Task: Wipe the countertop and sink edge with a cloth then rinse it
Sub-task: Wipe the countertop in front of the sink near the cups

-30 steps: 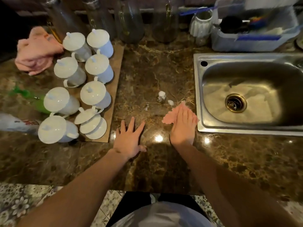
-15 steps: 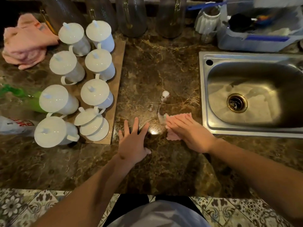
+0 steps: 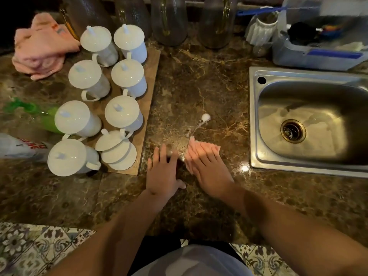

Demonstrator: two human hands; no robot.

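Note:
A small pink cloth (image 3: 207,146) lies flat on the brown marble countertop (image 3: 199,80), left of the steel sink (image 3: 253,124). My right hand (image 3: 209,170) presses on the cloth with straight fingers, covering most of it. My left hand (image 3: 163,172) rests flat on the counter just to the left, fingers spread, holding nothing. A blob of white foam (image 3: 205,117) with a thin smear trailing toward the cloth sits on the counter beyond the hands.
Several white lidded mugs (image 3: 123,114) stand on a brown board (image 3: 153,76) to the left. A second pink cloth (image 3: 41,50) lies far left, with a green spray bottle (image 3: 29,114) nearby. Glass jars (image 3: 169,20) and a grey dish bin (image 3: 318,54) line the back.
My right hand has slid the cloth left and toward me, away from the sink edge, close beside my left hand, smearing the foam. The left hand has stayed put.

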